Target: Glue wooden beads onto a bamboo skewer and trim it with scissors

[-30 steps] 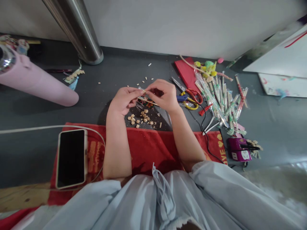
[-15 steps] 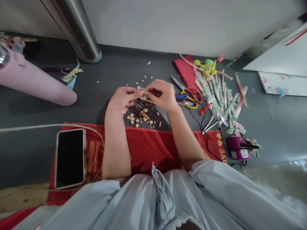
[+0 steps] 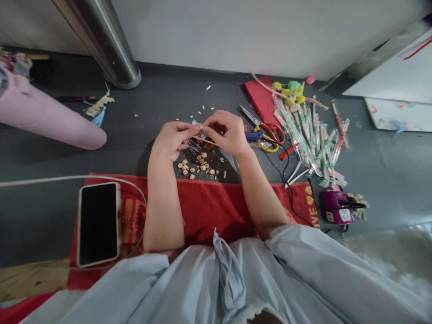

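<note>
One tiny, pale-tan piece, mostly hidden, is pinched by the left hand and the right hand

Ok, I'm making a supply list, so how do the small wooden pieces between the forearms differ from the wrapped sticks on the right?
The wooden pieces are short and chunky; the wrapped sticks are long and thin. The wooden pieces lie bare, while the wrapped sticks have clear plastic around them. The wooden pieces look plain tan; the wrapped sticks show green. Both lie in loose heaps.
</note>
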The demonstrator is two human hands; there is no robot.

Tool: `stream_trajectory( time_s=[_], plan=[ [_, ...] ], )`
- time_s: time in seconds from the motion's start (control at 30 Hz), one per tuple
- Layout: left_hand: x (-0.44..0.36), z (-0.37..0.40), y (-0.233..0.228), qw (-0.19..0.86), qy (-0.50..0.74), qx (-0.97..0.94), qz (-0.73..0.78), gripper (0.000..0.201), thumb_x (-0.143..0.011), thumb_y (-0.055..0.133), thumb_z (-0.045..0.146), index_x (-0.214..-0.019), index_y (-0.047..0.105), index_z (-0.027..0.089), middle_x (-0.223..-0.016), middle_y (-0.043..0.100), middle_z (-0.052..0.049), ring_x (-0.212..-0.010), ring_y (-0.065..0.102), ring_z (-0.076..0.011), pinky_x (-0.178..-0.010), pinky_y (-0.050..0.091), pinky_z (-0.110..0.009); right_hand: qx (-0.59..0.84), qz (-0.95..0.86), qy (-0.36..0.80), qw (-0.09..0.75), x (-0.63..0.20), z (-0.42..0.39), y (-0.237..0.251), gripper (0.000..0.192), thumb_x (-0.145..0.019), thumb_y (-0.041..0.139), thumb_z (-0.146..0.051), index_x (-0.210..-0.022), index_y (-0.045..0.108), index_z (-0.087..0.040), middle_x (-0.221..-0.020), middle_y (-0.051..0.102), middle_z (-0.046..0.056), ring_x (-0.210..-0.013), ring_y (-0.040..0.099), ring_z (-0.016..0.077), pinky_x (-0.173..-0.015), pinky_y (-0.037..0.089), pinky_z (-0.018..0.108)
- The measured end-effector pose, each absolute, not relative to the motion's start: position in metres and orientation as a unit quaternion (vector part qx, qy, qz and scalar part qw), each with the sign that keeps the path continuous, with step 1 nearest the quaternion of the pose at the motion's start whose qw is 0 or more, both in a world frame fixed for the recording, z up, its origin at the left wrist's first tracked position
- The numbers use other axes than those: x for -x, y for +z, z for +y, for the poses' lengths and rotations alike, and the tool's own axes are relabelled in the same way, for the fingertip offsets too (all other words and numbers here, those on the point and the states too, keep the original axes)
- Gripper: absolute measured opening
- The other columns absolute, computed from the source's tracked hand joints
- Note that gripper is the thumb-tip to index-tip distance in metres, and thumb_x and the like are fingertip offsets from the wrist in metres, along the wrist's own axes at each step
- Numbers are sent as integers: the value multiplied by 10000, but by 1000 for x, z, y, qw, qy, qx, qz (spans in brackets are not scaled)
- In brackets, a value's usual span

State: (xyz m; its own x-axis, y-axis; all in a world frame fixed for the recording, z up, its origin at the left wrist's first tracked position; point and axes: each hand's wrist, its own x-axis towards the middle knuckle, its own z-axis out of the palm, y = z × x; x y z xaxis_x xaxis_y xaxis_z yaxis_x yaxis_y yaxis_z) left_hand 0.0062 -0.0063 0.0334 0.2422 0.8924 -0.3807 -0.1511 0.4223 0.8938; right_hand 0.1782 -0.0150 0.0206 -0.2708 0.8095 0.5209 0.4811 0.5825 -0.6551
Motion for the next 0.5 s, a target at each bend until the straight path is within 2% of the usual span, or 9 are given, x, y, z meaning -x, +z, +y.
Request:
stream_trajectory(
  time_s=[0.17,0.5],
  plan=[
    [-6,-7,34,679,379,-387,495,69,-679,760,99,-643,701,105,-553,573,1,-397,296,9,-366,138,-169,419,-774,178,440,-178,-15,19,150,-877,588,-281,-794,653,-175,-700,605,1,-649,515,96,-635,422,258],
    [-4,-6,29,667,379,-394,506,95,-628,804,134,-645,713,113,-555,582,-3,-417,325,-6,-391,118,-188,413,-790,164,423,-178,-16,18,187,-897,558,-310,-792,637,-178,-683,574,8,-638,503,105,-619,415,259]
  ],
)
